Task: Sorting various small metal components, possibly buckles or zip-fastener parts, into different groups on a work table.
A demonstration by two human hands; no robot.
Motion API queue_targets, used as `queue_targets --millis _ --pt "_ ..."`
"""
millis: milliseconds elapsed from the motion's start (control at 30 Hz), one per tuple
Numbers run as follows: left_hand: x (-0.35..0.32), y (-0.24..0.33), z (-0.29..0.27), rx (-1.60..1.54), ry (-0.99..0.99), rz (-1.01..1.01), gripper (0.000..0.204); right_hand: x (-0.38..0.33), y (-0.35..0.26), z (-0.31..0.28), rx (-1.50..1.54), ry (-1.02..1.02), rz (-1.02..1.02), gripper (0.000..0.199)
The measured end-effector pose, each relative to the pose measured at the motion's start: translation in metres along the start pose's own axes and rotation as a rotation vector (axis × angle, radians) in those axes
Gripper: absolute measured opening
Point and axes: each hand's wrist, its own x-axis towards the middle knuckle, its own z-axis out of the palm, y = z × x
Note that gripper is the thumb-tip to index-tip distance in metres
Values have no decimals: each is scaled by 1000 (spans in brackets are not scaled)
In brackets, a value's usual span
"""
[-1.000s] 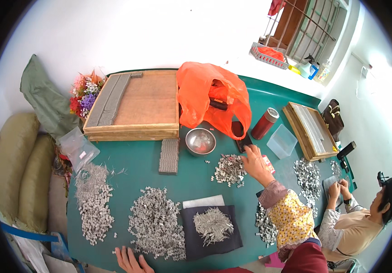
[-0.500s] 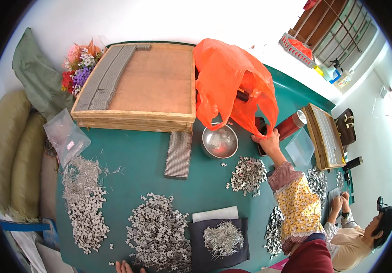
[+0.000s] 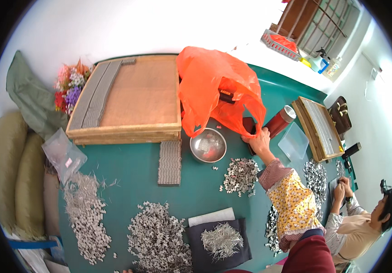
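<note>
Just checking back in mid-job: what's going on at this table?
The person's right hand is at the lower edge of the orange plastic bag, by a dark flat object and close to the red flask; whether it grips anything is unclear. The left hand barely shows at the bottom edge of the view, near a large pile of small silvery pieces. Thin silvery pins lie on a dark cloth. At the right, a co-worker has both hands close together.

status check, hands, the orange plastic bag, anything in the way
Right hand at lower edge of orange plastic bag, grip unclear. Left hand barely in view, bottom of picture. Red cylindrical flask and round silver metal bowl close by.
</note>
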Motion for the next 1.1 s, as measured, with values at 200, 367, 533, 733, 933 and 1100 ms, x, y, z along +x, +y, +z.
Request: queue_targets --millis 200,367,533,733,933,1100 --pt "5 5 -3 16 24 24 39 -22 -8 -9 -7 -83 -78 91" --pt "5 6 2 25 58 54 40 -53 -21 -37 194 166 -190 99" --pt "7 8 1 24 50 63 40 -74 -74 -52 173 126 -336 87" --pt "-2 5 4 62 53 43 40 -82 -99 -44 298 150 -356 69" --pt "-1 7 2 49 27 42 39 -78 -86 -49 166 62 -237 50" --pt "0 4 4 50 9 52 37 -79 -63 -33 132 115 -288 55"
